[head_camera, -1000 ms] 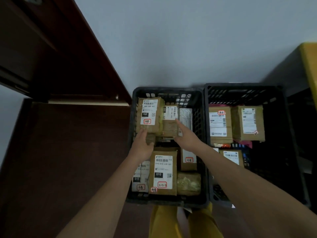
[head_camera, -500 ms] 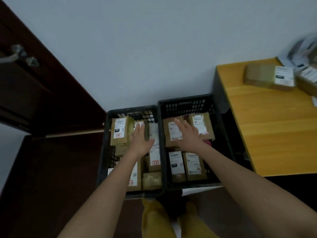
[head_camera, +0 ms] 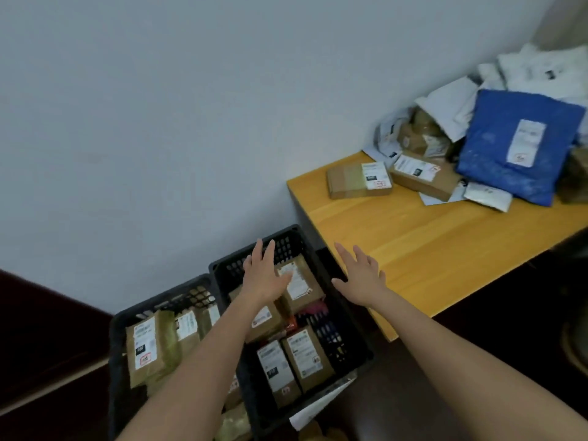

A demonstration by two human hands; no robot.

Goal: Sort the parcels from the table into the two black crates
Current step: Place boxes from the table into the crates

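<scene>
Both hands have risen from the parcels. The left hand (head_camera: 262,275) hovers over the right black plastic crate (head_camera: 334,316), grip apart and empty. The right hand (head_camera: 361,278), fingers spread, now reaches the yellow wooden worktop (head_camera: 429,246) edge.

This looks like a small parcel-sorting corner in a back room or office. A plain pale wall (head_camera: 159,122) meets a dark floor (head_camera: 47,329). Against the wall stands a yellow wooden table (head_camera: 429,249) piled with labelled mail: cardboard boxes (head_camera: 358,180), a blue mailer bag (head_camera: 518,144) and white mailer bags (head_camera: 541,68). On the floor beside it sit two black plastic crates (head_camera: 229,272) filled with brown parcels bearing shipping labels.
</scene>
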